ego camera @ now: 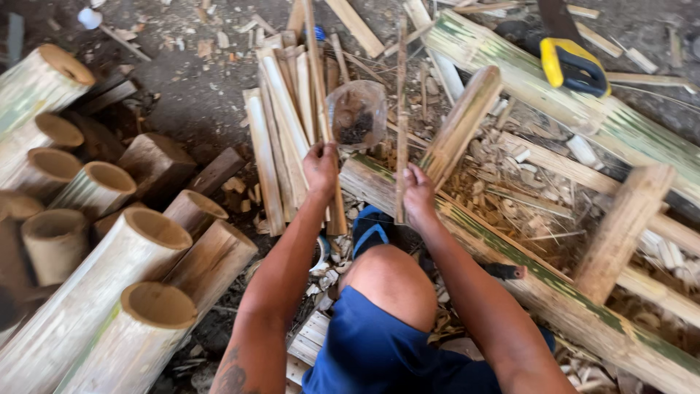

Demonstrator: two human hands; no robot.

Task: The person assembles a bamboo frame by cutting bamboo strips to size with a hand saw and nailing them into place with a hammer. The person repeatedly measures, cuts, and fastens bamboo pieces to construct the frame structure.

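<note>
My left hand (321, 166) grips a thin bamboo strip (318, 80) that runs up and away from me over a pile of split slats (281, 131). My right hand (418, 194) holds a second narrow strip (401, 109), standing almost upright in front of a long green-streaked bamboo beam (554, 292). Both hands sit just above my bent knee in blue shorts (386, 343).
Cut hollow bamboo sections (131, 255) lie stacked at the left. A yellow-and-black handled saw (572, 66) rests on a bamboo pole at the upper right. A clear plastic bag with dark contents (356, 113) lies among the slats. Shavings and offcuts cover the ground at right.
</note>
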